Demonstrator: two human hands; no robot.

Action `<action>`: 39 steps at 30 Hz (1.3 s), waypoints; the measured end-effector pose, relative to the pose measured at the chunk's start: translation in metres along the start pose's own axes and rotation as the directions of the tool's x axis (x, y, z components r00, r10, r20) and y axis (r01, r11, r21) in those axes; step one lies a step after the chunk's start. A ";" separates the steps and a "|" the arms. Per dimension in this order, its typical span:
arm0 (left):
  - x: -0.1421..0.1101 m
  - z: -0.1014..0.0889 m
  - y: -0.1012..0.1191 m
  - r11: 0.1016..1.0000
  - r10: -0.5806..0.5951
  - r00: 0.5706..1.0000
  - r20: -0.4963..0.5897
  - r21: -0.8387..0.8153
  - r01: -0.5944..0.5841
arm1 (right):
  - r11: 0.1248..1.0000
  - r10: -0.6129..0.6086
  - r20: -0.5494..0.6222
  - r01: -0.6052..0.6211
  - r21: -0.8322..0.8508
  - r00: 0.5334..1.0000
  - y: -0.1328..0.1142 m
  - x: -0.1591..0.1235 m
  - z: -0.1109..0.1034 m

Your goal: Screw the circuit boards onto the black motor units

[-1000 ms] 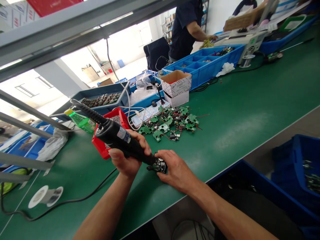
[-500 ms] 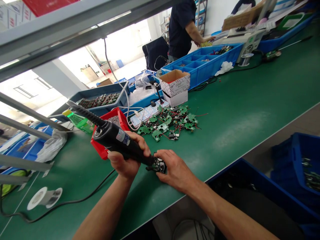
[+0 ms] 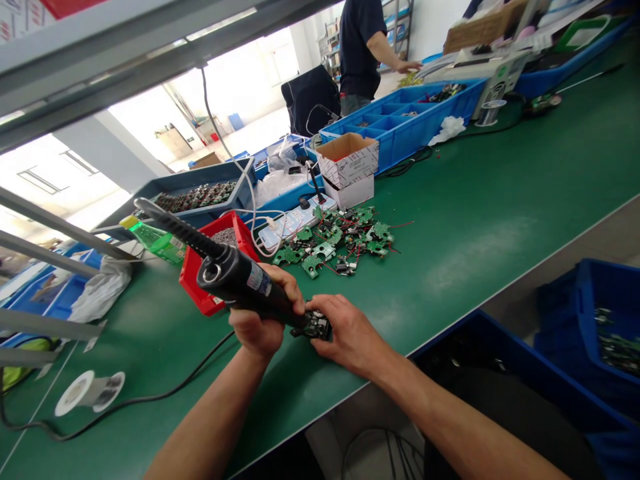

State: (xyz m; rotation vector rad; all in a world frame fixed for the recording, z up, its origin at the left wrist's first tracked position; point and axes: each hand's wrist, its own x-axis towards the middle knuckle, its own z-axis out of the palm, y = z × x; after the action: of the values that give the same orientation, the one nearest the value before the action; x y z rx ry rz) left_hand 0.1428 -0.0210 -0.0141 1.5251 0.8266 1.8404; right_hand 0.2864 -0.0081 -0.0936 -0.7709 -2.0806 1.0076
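My left hand (image 3: 263,320) is wrapped round a black electric screwdriver (image 3: 240,280) whose tip points down onto a small dark circuit board (image 3: 314,327). My right hand (image 3: 350,333) pinches that board against the green table (image 3: 475,200) near its front edge. A coiled black cable runs up from the tool's rear end. Beyond my hands lies a heap of green circuit boards (image 3: 340,241) with red wires.
A red bin (image 3: 203,293) of small screws stands left of the tool. A white power strip (image 3: 287,223), a cardboard box (image 3: 347,160), blue trays (image 3: 400,123), a green bottle (image 3: 155,241) and a solder spool (image 3: 87,392) lie about. A person (image 3: 363,47) stands at the far end.
The screwdriver's rear end has swung slightly right and nearer upright. Both hands stay on the board. The person at the far end has shifted.
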 end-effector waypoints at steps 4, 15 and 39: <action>0.003 -0.002 0.003 0.999 -0.033 0.999 0.007 -0.005 0.033 | 1.000 -0.006 -0.016 0.007 0.007 1.000 0.002 0.000 0.001; 0.008 0.007 0.005 0.998 -0.053 0.998 -0.027 -0.032 0.052 | 1.000 -0.027 -0.030 0.027 0.001 0.999 0.005 0.000 0.002; 0.002 0.015 -0.002 0.998 -0.063 0.996 -0.055 0.003 0.064 | 1.000 0.000 -0.009 0.000 0.020 1.000 0.001 0.001 -0.001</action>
State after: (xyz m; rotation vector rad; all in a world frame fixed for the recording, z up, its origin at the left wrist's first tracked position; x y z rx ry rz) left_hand 0.1574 -0.0167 -0.0120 1.4405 0.8960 1.8425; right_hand 0.2867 -0.0065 -0.0934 -0.7638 -2.0597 1.0219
